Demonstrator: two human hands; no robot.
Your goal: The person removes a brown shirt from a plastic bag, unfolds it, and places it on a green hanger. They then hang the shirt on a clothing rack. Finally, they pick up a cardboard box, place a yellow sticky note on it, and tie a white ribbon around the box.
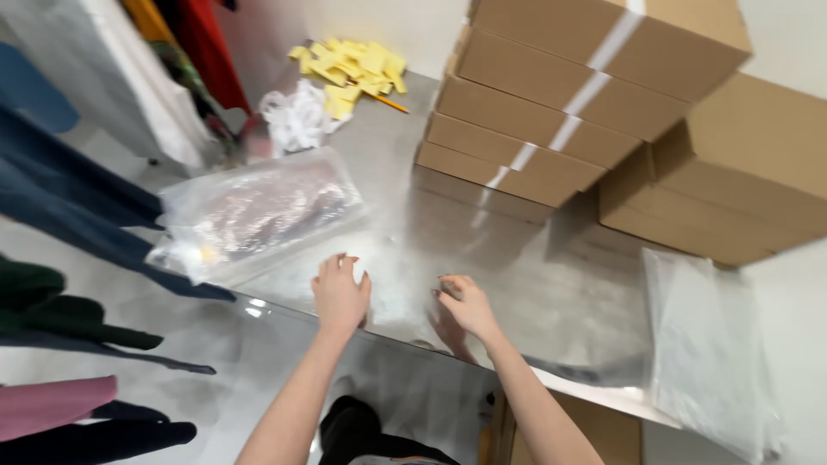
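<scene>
- We see our left hand (pixel 340 293) on a clear plastic bag (pixel 388 275) that lies flat on the shiny metal table (pixel 551 284). The fingers are bent and press down on the bag.
- Our right hand (pixel 465 306) is just beside it, at the right edge of the same bag. Its fingers are curled and touch the plastic, but we cannot tell if they pinch it.
- The clear bag is at the near edge of the table, between our two hands. It is blurry and hard to see.
- To the left lies a full plastic bag (pixel 258 211) with something folded and dark inside.
- Far back sit a heap of yellow paper bits (pixel 353 69) and a crumpled white bag (pixel 297 116).
- Brown cardboard boxes (pixel 560 95) are stacked on the far right.
- Another flat plastic bag (pixel 706 353) hangs over the near right edge.
- Clothes (pixel 60 215) hang on the left side.
</scene>
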